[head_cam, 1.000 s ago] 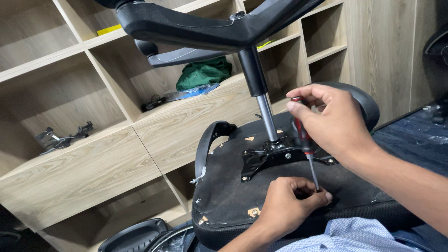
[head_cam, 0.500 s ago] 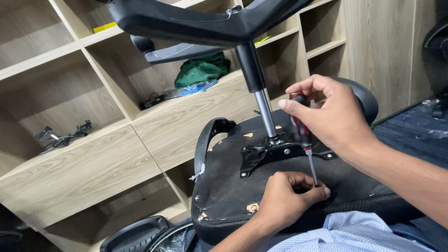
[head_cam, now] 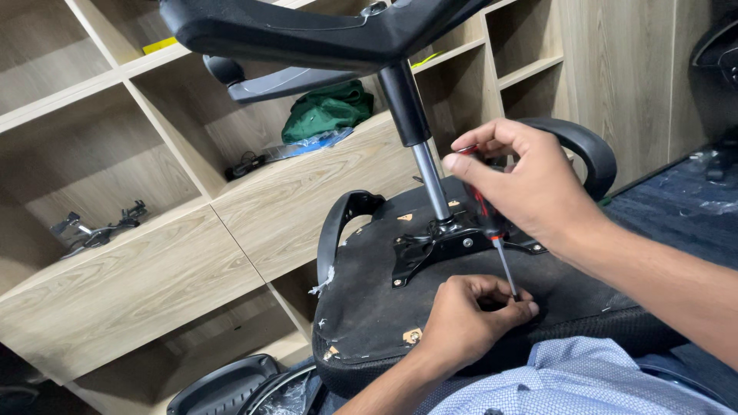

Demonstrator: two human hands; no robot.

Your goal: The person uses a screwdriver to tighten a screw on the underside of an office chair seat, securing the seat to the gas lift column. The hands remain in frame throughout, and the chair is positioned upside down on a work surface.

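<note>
- Your right hand (head_cam: 530,180) is wrapped round the red-and-black handle of a screwdriver (head_cam: 492,230), fingers curled and pressed together on the grip, thumb on the near side.
- The screwdriver stands nearly upright, leaning a little away from you at the top, with its thin metal shaft running down to the underside of the overturned chair seat (head_cam: 369,307).
- Your left hand (head_cam: 469,319) rests on the seat near its near edge, fingers bent and bunched together, thumb and forefinger pinching right at the screwdriver's tip; whatever small part they hold is hidden by the fingers.
- The tip meets the seat just on the near side of the black metal mounting plate (head_cam: 430,250), which sits in the middle of the seat.
- The chrome gas-lift column (head_cam: 427,173) rises from that plate to the black star base (head_cam: 307,31) overhead, which fills the top edge of the view.
- One curved black armrest (head_cam: 338,223) stands at the seat's left edge, another (head_cam: 584,150) at its far right behind your right hand.
- Behind the chair is a wooden shelf unit (head_cam: 154,284); a green cloth bundle (head_cam: 327,111) lies on one shelf and small black metal parts (head_cam: 96,230) on the shelf to the left.
</note>
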